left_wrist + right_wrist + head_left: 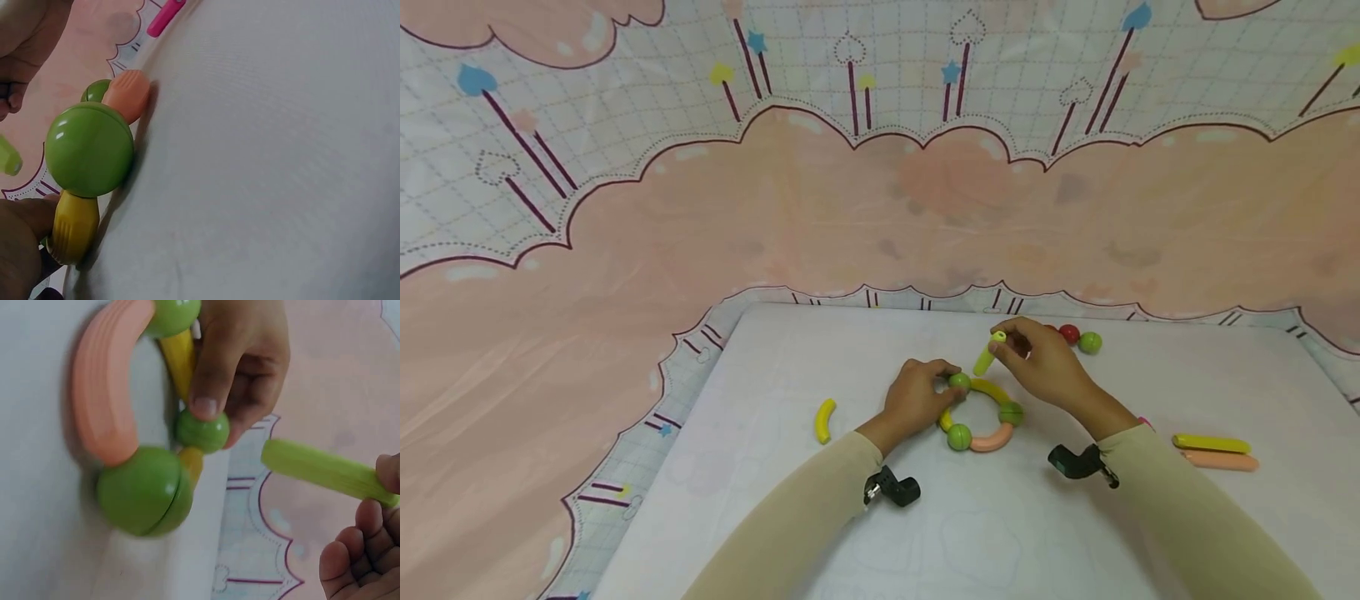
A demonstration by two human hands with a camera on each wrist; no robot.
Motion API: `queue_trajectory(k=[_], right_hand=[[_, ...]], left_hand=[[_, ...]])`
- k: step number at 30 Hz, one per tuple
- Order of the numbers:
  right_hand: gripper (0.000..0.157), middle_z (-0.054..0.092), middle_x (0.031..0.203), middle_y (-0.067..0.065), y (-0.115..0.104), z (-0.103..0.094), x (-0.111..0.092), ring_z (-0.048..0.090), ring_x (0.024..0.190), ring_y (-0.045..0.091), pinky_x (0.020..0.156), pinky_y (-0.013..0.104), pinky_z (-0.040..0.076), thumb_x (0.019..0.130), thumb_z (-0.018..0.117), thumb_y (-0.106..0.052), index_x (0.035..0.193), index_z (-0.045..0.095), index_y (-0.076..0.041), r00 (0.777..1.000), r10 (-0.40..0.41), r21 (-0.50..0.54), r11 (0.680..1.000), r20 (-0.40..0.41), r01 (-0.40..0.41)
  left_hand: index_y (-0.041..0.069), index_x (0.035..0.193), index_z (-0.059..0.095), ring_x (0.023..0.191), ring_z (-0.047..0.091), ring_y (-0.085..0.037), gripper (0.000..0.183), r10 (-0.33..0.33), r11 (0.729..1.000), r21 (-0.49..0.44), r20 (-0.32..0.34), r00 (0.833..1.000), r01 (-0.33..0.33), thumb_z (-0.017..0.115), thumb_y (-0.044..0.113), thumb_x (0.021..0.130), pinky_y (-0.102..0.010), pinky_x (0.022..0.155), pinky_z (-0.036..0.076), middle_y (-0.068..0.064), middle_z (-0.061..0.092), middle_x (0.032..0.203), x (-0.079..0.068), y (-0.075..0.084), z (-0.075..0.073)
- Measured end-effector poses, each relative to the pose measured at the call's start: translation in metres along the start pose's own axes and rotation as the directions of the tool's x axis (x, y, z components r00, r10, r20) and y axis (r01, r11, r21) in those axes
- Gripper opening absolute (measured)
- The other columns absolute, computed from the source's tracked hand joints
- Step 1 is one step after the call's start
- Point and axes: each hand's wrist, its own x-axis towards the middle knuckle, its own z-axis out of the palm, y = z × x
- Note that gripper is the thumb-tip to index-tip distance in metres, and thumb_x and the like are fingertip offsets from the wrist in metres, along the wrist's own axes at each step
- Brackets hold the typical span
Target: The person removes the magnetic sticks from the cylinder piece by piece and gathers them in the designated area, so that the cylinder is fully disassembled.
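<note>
A ring of curved rods joined by green balls lies on the white table. My left hand (916, 393) pinches its upper-left green ball (203, 430) between thumb and fingers. An orange curved rod (993, 439) forms the near side, between a green ball (958, 437) and another green ball (1011, 413). Yellow curved rods (990, 388) make up the far and left sides. Just beyond the ring, my right hand (1041, 358) holds a light green straight stick (325, 470) by one end, tilted above the table. A hole shows in the stick's upper end.
A loose yellow curved rod (824, 421) lies to the left. Behind my right hand sit a red ball (1069, 334) and a green ball (1090, 342). At right, a yellow stick (1212, 443) and an orange stick (1221, 461) lie side by side; a pink stick (166, 17) is partly hidden.
</note>
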Motion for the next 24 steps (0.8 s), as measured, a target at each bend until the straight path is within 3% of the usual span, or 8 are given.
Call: queue_trajectory(k=[4, 12, 19, 24], right_hand=[[0.025, 0.062, 0.092, 0.006, 0.009, -0.006, -0.006, 0.056, 0.086, 0.025, 0.067, 0.036, 0.049, 0.099, 0.070, -0.018, 0.120, 0.065, -0.006, 1.000, 0.026, 0.000, 1.000, 0.013, -0.026], [0.019, 0.066, 0.092, 0.004, 0.026, -0.019, -0.018, 0.063, 0.085, 0.022, 0.075, 0.032, 0.055, 0.092, 0.071, -0.008, 0.110, 0.067, -0.003, 0.999, -0.004, 0.004, 1.000, 0.053, 0.004], [0.024, 0.071, 0.103, 0.009, 0.033, -0.029, -0.024, 0.068, 0.096, 0.029, 0.084, 0.045, 0.059, 0.094, 0.074, -0.009, 0.116, 0.069, -0.001, 0.991, 0.059, -0.026, 0.998, 0.124, -0.056], [0.026, 0.069, 0.109, 0.013, 0.036, -0.035, -0.029, 0.068, 0.101, 0.035, 0.086, 0.049, 0.058, 0.095, 0.074, -0.007, 0.119, 0.067, -0.001, 0.991, 0.036, -0.043, 0.999, 0.131, -0.031]], left_hand=[[0.026, 0.121, 0.075, 0.101, 0.055, -0.012, 0.033, -0.005, 1.000, -0.003, 0.006, 1.000, 0.005, 0.077, 0.041, 0.092, -0.027, 0.078, 0.049, 0.011, 0.066, 0.107, 0.000, 0.000, 0.000], [0.025, 0.122, 0.074, 0.101, 0.055, -0.011, 0.033, 0.025, 1.000, 0.002, -0.004, 1.000, -0.025, 0.076, 0.040, 0.093, -0.024, 0.075, 0.047, 0.013, 0.069, 0.110, 0.000, -0.001, 0.000], [0.025, 0.123, 0.074, 0.102, 0.055, -0.012, 0.033, 0.018, 1.000, 0.009, 0.003, 1.000, -0.018, 0.076, 0.040, 0.093, -0.024, 0.076, 0.048, 0.013, 0.069, 0.110, 0.001, -0.001, 0.000], [0.025, 0.122, 0.074, 0.103, 0.056, -0.013, 0.033, 0.007, 1.000, 0.011, 0.006, 1.000, -0.007, 0.076, 0.040, 0.093, -0.026, 0.079, 0.048, 0.013, 0.069, 0.110, 0.000, 0.000, 0.000]])
